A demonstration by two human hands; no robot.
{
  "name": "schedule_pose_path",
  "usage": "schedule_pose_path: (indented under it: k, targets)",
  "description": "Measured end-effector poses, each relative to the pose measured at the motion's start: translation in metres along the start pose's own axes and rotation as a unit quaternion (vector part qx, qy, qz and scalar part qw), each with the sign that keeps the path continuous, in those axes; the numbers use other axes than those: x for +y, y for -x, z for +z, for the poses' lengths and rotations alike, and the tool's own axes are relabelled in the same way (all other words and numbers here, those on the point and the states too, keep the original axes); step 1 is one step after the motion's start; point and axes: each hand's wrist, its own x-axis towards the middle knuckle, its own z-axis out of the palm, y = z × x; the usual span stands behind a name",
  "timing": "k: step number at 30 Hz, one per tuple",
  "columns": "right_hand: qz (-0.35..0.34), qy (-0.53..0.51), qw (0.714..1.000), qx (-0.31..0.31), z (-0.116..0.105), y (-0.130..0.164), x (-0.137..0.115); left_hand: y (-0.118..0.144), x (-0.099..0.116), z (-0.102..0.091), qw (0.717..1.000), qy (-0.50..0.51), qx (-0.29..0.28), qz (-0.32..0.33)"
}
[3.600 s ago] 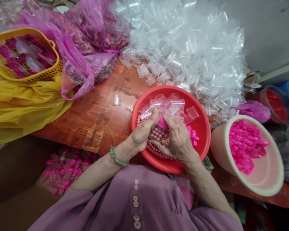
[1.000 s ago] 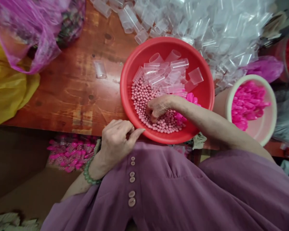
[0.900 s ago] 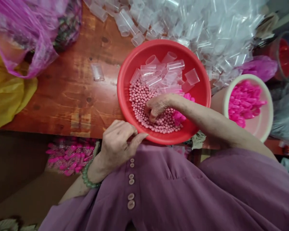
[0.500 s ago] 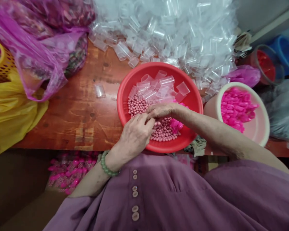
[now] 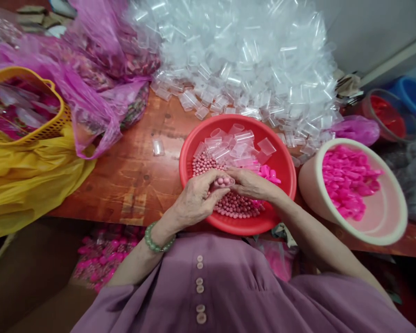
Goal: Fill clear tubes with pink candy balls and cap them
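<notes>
Item: clear tube (image 5: 223, 181) with pink beads, over the red basin (image 5: 287, 163) at 6 o'clock. We are pinching it between left hand (image 5: 196, 199) and right hand (image 5: 250, 183) (light, slippery, probably crushable; best held by its sides).

two basins (image 5: 287, 171) — one basket (image 5: 55, 125)
</notes>
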Motion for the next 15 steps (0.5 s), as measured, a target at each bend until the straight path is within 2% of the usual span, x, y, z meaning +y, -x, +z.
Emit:
schedule_pose_path:
  k: [3, 5, 8, 10, 15]
  targets:
    - [0.026, 0.109, 0.993, 0.033, 0.000, 0.017, 0.003, -0.001, -0.001, 0.001, 0.996, 0.079, 0.019, -0.045]
    - [0.065, 0.206, 0.976, 0.005, -0.002, 0.028, 0.007, -0.003, -0.001, 0.002, 0.986, 0.145, 0.020, -0.083]
    - [0.146, 0.325, 0.933, -0.047, -0.003, 0.039, 0.011, -0.005, 0.001, 0.003, 0.975, 0.197, 0.014, -0.107]
    - [0.163, 0.357, 0.918, -0.060, 0.000, 0.042, 0.012, -0.007, 0.001, 0.003, 0.972, 0.209, 0.011, -0.110]
    - [0.157, 0.377, 0.910, -0.075, 0.005, 0.042, 0.016, -0.012, -0.001, 0.004, 0.958, 0.254, -0.004, -0.131]
